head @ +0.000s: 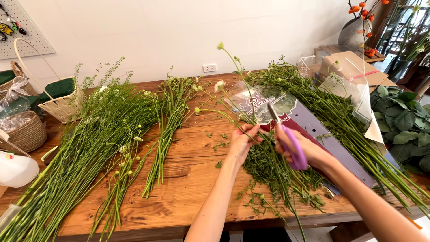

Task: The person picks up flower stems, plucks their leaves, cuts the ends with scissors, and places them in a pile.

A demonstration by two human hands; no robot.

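Observation:
My left hand pinches a thin green flower stem that rises up and away to a small pale bud near the wall. My right hand grips purple-handled scissors, their short blades pointing up toward that stem just right of my left fingers. Both hands hover over a heap of leafy green cuttings on the wooden table. A clear plastic flower sleeve lies behind the hands on a purple sheet.
Bundles of long green stems lie spread on the table's left half, another bundle on the right. Wicker baskets and a white bottle stand at the left edge. Cardboard boxes and leafy plants sit at the right.

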